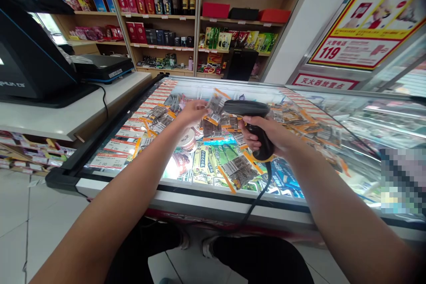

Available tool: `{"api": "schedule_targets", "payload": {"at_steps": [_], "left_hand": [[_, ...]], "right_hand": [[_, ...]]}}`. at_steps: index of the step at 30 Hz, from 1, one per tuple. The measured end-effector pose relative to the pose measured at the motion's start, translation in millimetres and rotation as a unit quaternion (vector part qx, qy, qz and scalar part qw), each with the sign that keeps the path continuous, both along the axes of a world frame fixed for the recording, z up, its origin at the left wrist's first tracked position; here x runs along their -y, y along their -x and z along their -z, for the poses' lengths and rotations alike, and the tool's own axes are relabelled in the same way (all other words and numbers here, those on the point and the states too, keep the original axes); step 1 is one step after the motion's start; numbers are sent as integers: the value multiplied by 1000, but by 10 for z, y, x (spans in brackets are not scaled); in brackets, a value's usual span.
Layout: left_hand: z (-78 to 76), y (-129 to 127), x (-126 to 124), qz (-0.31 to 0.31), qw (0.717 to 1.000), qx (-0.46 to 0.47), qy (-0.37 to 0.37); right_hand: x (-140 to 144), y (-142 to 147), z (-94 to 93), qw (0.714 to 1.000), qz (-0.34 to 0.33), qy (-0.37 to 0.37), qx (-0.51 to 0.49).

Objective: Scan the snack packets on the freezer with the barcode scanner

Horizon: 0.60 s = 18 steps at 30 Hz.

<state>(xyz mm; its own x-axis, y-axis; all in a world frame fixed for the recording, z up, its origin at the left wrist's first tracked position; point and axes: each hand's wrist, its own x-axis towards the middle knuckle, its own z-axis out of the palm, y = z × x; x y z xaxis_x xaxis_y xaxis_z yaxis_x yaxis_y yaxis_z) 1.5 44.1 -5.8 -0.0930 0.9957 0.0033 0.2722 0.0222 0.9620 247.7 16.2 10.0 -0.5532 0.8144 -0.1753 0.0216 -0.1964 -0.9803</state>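
My right hand (261, 133) is wrapped round the grip of a black barcode scanner (248, 107), its head pointing left. A cable hangs from the scanner's base down over the freezer's front edge. In my left hand (195, 112) is a small snack packet (217, 105) with orange ends, pinched at its left side and held up in front of the scanner head. Under both hands, more such packets lie on the glass top of a chest freezer (123, 195). One packet (240, 171) lies by itself near the front edge. Frozen goods show through the glass.
To the left stands a white counter (75, 117) with a black checkout terminal (33, 62) and a weighing scale (103, 66). Shelves with bottles and boxes (151, 4) line the back. Rows of price labels (113, 146) run along the freezer's left side. Another freezer (376, 117) adjoins on the right.
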Motion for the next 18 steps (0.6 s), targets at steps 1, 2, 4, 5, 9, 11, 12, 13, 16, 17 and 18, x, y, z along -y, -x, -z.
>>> {"api": "schedule_targets", "payload": {"at_steps": [1,2,4,5,9,11,12,13,16,17,18], "left_hand": [[-7,50,-27,-23,999,30,-4],[-8,94,-57,-44,997,56,-6],[0,159,-113,-69,993,94,-14],[6,177,-131,-72,992,103,-16],[8,166,-123,-67,993,100,-16],[0,131,-99,-64,992,107,-18],[-6,120,-93,-65,991,114,-19],[-11,120,-94,-68,990,119,-20],[-22,229,-135,-79,994,74,-13],[-23,304,-153,-84,996,26,-13],[-24,393,-168,-88,995,-35,-16]], "right_hand": [[1,0,1,1000,-1,8,2],[4,1,2,1000,-1,14,5],[10,6,3,1000,1,17,11],[12,9,2,1000,2,16,13],[4,16,1,1000,6,6,10],[-5,16,2,1000,10,5,9],[-8,16,3,1000,11,5,8],[-10,16,3,1000,12,6,6],[-12,14,3,1000,17,7,3],[-13,13,3,1000,22,4,1],[-15,11,4,1000,27,1,-2]]}}
